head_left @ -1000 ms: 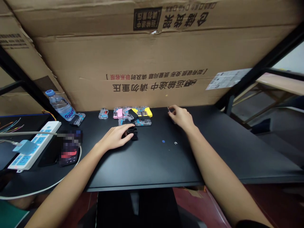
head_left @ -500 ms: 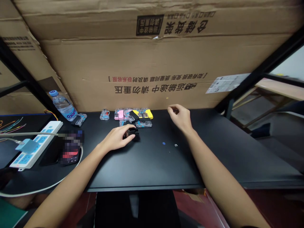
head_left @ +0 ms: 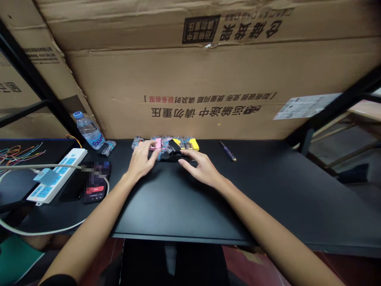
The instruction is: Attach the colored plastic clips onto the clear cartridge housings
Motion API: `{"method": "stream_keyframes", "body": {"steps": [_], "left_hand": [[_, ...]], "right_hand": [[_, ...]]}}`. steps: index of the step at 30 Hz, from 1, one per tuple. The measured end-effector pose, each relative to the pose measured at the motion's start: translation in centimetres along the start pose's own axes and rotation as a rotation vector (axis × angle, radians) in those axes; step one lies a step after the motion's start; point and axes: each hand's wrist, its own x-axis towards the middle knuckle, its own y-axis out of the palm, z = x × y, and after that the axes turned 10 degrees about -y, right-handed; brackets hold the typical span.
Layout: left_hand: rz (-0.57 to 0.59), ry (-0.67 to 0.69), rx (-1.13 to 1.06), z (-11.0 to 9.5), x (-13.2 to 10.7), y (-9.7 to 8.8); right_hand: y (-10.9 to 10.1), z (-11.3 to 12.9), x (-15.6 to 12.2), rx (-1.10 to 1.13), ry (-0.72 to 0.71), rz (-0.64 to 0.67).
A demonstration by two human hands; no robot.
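A row of small clear, pink and yellow gadgets (head_left: pixel 166 143) lies against the cardboard at the back of the black desk (head_left: pixel 208 198). My left hand (head_left: pixel 142 159) reaches into the row's left part, fingers stretched out and touching a pink gadget (head_left: pixel 156 143). My right hand (head_left: pixel 200 167) comes in from the right. Its thumb and fingers pinch a black gadget (head_left: pixel 172 156) lying just in front of the row. A small screwdriver (head_left: pixel 228 151) lies on the desk to the right, apart from both hands.
A huge cardboard box (head_left: pixel 208 79) walls off the back of the desk. At the left stand a water bottle (head_left: pixel 89 131), a white power strip (head_left: pixel 56 174) with a cable, and a phone (head_left: pixel 95 182). Black frame bars (head_left: pixel 327 107) rise at both sides.
My right hand left the screwdriver at the back right and moved left to the black gadget. My left hand let go of that gadget and reached forward to the row. The view shifted.
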Motion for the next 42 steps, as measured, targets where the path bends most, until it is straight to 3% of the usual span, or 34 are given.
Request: {"method": "stream_keyframes", "body": {"steps": [2,5,13,19,21,24,27,30,37,42], "left_hand": [[-0.069,-0.136,0.169,1.2,0.8,-0.3],[-0.003,-0.271,0.36,2.8,1.5,-0.8],[0.043,-0.423,0.504,4.0,1.4,-2.1],[0.074,-0.54,0.196,4.9,2.0,-2.6],[0.006,-0.507,0.095,4.3,2.1,-2.8],[-0.052,-0.349,-0.126,2.2,1.7,-2.5],[0.149,-0.251,-0.334,-0.5,0.6,-1.4],[0.298,-0.304,-0.444,-2.3,-0.5,-0.1],[0.482,-0.349,-0.841,-1.7,-0.5,1.2],[0.564,-0.306,-0.88,-1.5,-0.4,1.0]], "right_hand": [[-0.5,0.0,0.2,-0.026,0.014,-0.02],[-0.9,0.1,0.5,-0.033,0.022,-0.034],[-0.8,0.2,0.5,-0.026,0.027,0.014],[-1.0,0.4,0.6,-0.032,0.035,0.032],[-0.9,0.6,0.7,-0.02,0.039,0.025],[-0.6,0.9,0.6,0.017,0.106,0.019],[-0.2,1.4,0.5,0.107,0.235,0.069],[-0.1,1.7,0.5,0.195,0.3,0.126],[-0.8,1.6,0.7,0.3,0.392,0.12],[-0.8,1.3,0.7,0.364,0.424,0.085]]}}
